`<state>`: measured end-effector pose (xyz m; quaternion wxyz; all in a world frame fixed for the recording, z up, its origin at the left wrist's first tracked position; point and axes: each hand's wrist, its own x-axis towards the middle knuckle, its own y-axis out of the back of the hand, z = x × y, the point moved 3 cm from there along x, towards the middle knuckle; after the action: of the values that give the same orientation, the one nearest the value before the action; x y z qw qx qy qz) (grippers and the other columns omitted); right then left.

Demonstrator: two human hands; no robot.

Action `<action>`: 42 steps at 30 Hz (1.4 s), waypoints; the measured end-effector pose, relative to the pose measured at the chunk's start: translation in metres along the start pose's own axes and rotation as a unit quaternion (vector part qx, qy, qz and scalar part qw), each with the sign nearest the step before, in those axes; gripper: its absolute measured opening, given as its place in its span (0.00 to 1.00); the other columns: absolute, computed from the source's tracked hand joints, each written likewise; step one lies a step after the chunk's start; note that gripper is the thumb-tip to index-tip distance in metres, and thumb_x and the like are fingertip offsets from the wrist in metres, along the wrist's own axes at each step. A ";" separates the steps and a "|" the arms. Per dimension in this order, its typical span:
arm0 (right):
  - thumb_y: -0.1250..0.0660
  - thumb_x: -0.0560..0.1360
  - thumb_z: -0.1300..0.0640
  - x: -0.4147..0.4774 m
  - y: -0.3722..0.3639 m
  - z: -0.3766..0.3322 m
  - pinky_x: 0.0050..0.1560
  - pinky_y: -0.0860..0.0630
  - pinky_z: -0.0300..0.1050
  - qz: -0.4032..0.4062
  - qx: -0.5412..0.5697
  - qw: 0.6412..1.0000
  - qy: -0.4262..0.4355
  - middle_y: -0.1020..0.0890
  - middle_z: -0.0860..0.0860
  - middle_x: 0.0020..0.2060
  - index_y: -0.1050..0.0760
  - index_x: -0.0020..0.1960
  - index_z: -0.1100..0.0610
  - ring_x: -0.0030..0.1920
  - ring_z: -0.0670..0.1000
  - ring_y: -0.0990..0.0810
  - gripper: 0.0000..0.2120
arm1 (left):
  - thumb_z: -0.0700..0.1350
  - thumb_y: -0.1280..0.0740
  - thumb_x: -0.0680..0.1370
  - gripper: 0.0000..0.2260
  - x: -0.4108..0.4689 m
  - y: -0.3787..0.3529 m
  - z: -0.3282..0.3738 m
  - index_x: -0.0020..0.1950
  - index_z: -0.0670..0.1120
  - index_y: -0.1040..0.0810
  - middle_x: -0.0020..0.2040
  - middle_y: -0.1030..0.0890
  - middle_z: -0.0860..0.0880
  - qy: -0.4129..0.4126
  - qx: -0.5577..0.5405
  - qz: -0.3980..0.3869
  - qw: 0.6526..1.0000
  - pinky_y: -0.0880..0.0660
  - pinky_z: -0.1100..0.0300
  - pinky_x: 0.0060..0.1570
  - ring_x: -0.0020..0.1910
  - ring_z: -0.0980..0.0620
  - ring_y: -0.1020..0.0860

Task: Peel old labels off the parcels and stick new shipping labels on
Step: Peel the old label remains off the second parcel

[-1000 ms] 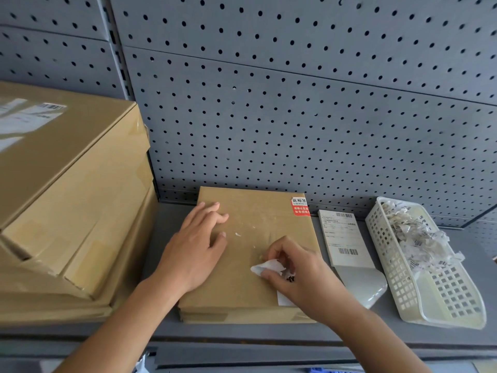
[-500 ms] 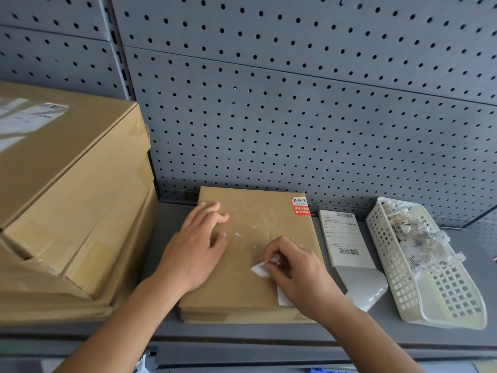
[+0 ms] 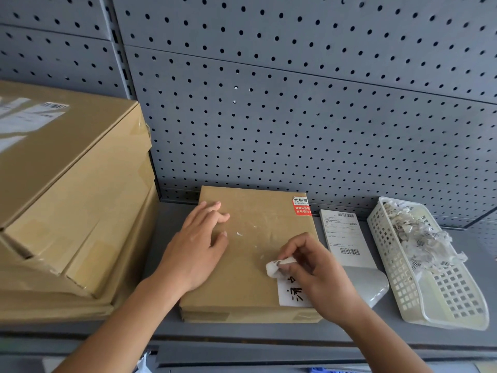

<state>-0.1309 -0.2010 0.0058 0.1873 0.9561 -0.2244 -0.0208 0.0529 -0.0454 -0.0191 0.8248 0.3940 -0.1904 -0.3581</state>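
Parcel [image 3: 248, 288] lies between stacked boxes [image 3: 67, 200] and label sheet [image 3: 343, 236].

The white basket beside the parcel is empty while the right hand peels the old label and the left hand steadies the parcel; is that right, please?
Not quite: the head view shows the white basket holding a heap of torn label scraps. Otherwise yes: the right hand pinches the old label and the left hand rests on the parcel.
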 end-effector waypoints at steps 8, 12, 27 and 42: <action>0.39 0.81 0.68 -0.001 0.035 0.001 0.48 0.28 0.37 0.119 0.100 0.988 0.004 0.23 0.48 0.37 0.20 0.54 0.54 0.41 0.47 0.25 0.13 | 0.53 0.42 0.84 0.15 0.000 -0.001 -0.001 0.71 0.60 0.31 0.78 0.45 0.69 -0.007 -0.003 0.009 1.000 0.36 0.49 0.72 0.77 0.71 0.58; 0.39 0.81 0.67 -0.003 0.036 0.004 0.51 0.26 0.40 0.114 0.128 0.985 -0.032 0.23 0.49 0.37 0.17 0.52 0.51 0.43 0.49 0.24 0.16 | 0.53 0.43 0.84 0.14 0.000 -0.001 0.000 0.70 0.60 0.32 0.78 0.45 0.69 -0.006 -0.001 0.009 1.000 0.37 0.48 0.72 0.77 0.71 0.58; 0.35 0.80 0.62 -0.024 0.091 0.000 0.54 0.20 0.44 0.184 0.016 0.981 -0.057 0.15 0.48 0.46 0.17 0.49 0.55 0.48 0.50 0.16 0.09 | 0.55 0.44 0.84 0.14 0.001 -0.001 -0.005 0.69 0.65 0.35 0.77 0.48 0.72 -0.019 0.001 0.003 1.000 0.38 0.42 0.75 0.76 0.72 0.59; 0.28 0.76 0.56 -0.059 0.205 0.022 0.32 0.26 0.44 0.393 -0.202 0.887 -0.133 0.17 0.46 0.34 0.20 0.44 0.47 0.33 0.51 0.19 0.04 | 0.62 0.47 0.77 0.14 0.002 0.000 -0.001 0.63 0.71 0.35 0.75 0.46 0.74 -0.039 -0.005 0.007 0.999 0.48 0.54 0.75 0.76 0.72 0.56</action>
<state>-0.2732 -0.3528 0.0584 0.3379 0.7196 -0.5951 -0.1177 0.0549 -0.0465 -0.0198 0.8213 0.3737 -0.2236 -0.3686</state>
